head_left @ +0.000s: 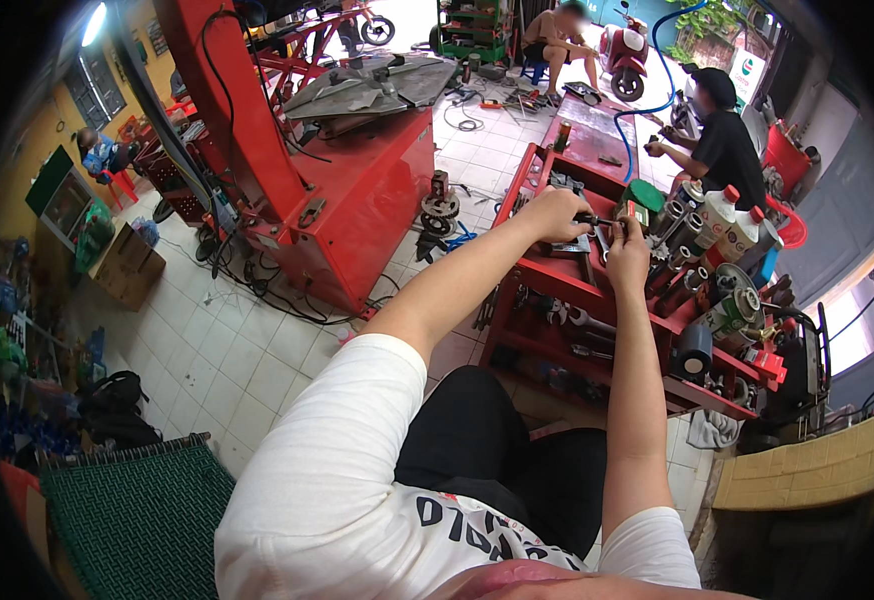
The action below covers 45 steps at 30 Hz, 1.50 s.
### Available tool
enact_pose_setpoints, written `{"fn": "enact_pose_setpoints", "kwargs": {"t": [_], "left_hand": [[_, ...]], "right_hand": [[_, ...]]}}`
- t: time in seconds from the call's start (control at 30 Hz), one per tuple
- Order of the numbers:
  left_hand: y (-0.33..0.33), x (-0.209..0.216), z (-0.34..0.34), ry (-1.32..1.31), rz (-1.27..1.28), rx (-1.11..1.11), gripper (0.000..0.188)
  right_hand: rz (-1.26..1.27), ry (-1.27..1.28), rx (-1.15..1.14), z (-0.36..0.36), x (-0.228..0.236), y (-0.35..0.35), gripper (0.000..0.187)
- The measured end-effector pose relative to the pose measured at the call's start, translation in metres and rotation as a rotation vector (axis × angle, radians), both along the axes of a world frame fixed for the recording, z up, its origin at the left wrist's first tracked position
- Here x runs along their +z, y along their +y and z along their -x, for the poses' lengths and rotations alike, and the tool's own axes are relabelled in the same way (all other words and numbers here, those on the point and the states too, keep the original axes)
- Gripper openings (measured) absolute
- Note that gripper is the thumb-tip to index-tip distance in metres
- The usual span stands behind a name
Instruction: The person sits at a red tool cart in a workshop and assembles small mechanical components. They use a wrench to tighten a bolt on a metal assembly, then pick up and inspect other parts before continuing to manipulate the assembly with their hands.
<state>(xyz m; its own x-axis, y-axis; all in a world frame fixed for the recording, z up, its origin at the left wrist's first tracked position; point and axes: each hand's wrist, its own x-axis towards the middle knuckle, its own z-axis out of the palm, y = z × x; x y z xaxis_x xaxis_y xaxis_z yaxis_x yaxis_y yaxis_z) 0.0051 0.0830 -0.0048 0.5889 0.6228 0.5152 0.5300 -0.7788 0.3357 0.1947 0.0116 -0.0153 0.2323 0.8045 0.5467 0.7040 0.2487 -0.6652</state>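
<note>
Over the red tool cart, my left hand and my right hand are close together, fingers closed. Between them is a slim dark metal piece; each hand grips one end, and its exact kind is too small to tell. Metal tools and parts lie in the cart's top tray below my hands. Just beyond my right hand stand a green-lidded can and several spray cans. White bottles with red caps are to their right. Wrenches lie on the lower shelf.
To the left stands a red tyre-changing machine with cables around its base. A metal hub-like part sits on the tiled floor. A person in black works beyond the cart; another person sits farther back. A green woven lounger is at lower left.
</note>
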Motion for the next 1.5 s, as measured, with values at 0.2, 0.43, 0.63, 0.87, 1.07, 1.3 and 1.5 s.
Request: {"fn": "enact_pose_setpoints", "kwargs": {"t": [0.2,0.43,0.63,0.87,1.07,1.3,1.5], "left_hand": [[0.007,-0.003,0.002,-0.026,-0.070,-0.009,0.024],[0.008,-0.005,0.006,-0.131,-0.134,0.049,0.019],[0.006,-0.003,0.005,-0.173,-0.144,0.110,0.018],[0.006,-0.003,0.005,-0.160,-0.155,0.096,0.017],[0.008,-0.005,0.004,-0.148,-0.173,0.119,0.018],[0.010,-0.007,0.006,-0.124,-0.160,0.092,0.017],[0.010,-0.004,0.004,-0.120,-0.168,0.097,0.018]], "right_hand": [[-0.040,-0.104,-0.038,-0.002,-0.002,0.002,0.035],[0.203,-0.044,-0.012,0.000,0.006,0.001,0.042],[-0.074,0.067,0.134,0.002,-0.005,0.004,0.034],[0.220,-0.113,0.018,0.000,0.005,0.001,0.034],[0.143,-0.030,0.065,0.000,-0.003,0.005,0.035],[0.260,-0.078,0.119,-0.002,-0.009,0.008,0.035],[0.220,-0.161,0.064,-0.005,-0.009,0.014,0.035]]}}
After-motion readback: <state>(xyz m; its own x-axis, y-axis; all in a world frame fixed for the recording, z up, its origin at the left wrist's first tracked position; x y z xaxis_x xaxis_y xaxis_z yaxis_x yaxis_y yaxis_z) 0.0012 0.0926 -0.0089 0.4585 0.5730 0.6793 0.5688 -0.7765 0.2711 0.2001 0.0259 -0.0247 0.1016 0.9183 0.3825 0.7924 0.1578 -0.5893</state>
